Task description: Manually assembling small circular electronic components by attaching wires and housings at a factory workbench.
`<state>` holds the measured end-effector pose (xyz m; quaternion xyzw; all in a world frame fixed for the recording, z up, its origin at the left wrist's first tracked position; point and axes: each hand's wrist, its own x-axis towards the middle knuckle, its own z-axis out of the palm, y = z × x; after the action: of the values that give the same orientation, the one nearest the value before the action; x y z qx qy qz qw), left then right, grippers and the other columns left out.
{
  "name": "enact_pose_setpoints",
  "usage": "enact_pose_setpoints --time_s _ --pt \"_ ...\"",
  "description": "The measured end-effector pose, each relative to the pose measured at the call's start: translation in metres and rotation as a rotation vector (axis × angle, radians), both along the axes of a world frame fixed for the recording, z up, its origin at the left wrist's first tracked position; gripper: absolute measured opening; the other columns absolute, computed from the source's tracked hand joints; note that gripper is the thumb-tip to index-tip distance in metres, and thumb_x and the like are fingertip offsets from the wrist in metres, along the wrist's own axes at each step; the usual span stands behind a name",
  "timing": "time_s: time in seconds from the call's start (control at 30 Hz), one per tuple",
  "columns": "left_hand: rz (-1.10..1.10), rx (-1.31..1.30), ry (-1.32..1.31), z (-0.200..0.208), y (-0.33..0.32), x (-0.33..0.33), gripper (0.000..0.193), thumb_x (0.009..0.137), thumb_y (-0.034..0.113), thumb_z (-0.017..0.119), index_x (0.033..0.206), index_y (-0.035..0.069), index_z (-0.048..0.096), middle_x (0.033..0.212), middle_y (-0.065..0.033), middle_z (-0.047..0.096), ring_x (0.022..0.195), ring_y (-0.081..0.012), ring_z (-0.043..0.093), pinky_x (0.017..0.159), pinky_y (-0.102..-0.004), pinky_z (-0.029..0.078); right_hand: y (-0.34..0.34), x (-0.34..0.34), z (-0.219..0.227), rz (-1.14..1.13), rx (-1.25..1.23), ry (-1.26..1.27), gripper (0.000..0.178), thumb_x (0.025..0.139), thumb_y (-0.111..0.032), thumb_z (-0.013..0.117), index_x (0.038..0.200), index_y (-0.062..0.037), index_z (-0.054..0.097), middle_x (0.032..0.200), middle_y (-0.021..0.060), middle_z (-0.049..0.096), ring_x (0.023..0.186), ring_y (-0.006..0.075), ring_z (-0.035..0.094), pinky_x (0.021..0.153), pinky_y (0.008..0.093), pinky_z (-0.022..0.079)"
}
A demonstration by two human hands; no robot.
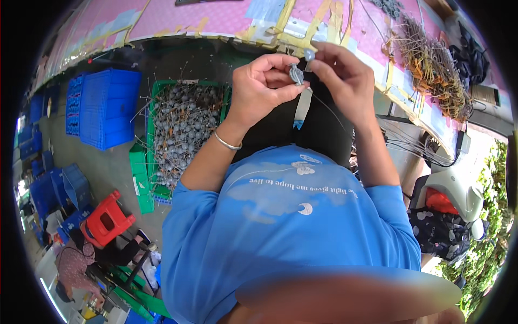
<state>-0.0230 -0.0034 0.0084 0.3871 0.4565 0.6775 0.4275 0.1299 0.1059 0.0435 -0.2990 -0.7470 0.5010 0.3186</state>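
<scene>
Just off the table's near edge, my two hands are close together. My left hand (259, 89) pinches a small grey moulded piece (295, 74) between thumb and fingertips; its exact kind is too small to tell. A silver bangle (227, 141) circles that wrist. My right hand (348, 78) is closed, thumb against fingers, on a small shiny grey bead-like piece (309, 55). From between the hands a thin wire (328, 105) trails down to the right; which piece it belongs to I cannot tell.
A green crate (152, 108) at my left holds many grey pieces on wires. Blue crates (110, 108) and a red stool (108, 218) stand beyond it. The pink, taped table (216, 16) lies ahead, with a bundle of wired parts (431, 70) on its right. A person (75, 264) sits lower left.
</scene>
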Motion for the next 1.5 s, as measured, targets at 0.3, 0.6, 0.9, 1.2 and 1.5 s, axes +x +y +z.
enact_pose_setpoints --time_s 0.3,0.6,0.9,1.2,1.5 --pt "-0.019 -0.02 0.123 0.008 -0.003 0.012 0.043 0.076 -0.01 0.075 0.116 -0.006 0.062 0.1 -0.0108 0.07 0.092 -0.016 0.07 0.082 -0.0277 0.058 -0.022 0.029 -0.001 0.123 -0.046 0.037 0.021 0.089 0.002 0.067 0.11 0.0034 0.068 0.099 0.0049 0.068 0.093 0.0123 0.064 0.085 0.0261 0.051" --pt "0.193 0.045 0.745 0.009 0.001 0.023 0.038 0.07 -0.01 0.075 0.107 0.0 0.068 0.088 -0.0078 0.072 0.077 -0.0137 0.072 0.07 -0.024 0.059 -0.024 0.026 -0.013 0.026 -0.1 -0.063 0.022 0.085 -0.002 0.072 0.107 0.0013 0.071 0.094 0.0049 0.07 0.073 0.0081 0.061 0.065 0.0219 0.05" --pt "-0.079 0.02 0.286 0.01 0.009 0.016 0.043 0.078 -0.014 0.067 0.119 -0.001 0.065 0.123 -0.012 0.064 0.092 -0.0165 0.069 0.076 -0.0262 0.061 -0.007 0.032 -0.029 0.145 -0.505 0.331 0.026 0.091 -0.01 0.068 0.114 0.0002 0.067 0.104 0.007 0.07 0.097 0.014 0.064 0.089 0.0292 0.05" --pt "-0.04 -0.024 0.253 0.014 0.01 0.035 0.052 0.078 -0.016 0.066 0.128 -0.003 0.057 0.124 -0.0132 0.062 0.097 -0.0167 0.068 0.08 -0.0286 0.061 -0.005 0.024 -0.042 0.351 -0.756 0.593 0.032 0.098 -0.018 0.058 0.121 0.0049 0.06 0.105 0.0124 0.067 0.098 0.0192 0.064 0.089 0.0325 0.051" --pt "0.122 0.021 0.285 -0.003 0.019 0.038 0.043 0.079 -0.01 0.073 0.119 -0.005 0.059 0.112 -0.0115 0.065 0.095 -0.0167 0.069 0.082 -0.0274 0.06 -0.014 0.014 -0.052 0.108 -0.765 0.644 0.023 0.096 -0.012 0.062 0.114 0.0023 0.062 0.104 0.0099 0.066 0.096 0.0153 0.063 0.087 0.0284 0.051"
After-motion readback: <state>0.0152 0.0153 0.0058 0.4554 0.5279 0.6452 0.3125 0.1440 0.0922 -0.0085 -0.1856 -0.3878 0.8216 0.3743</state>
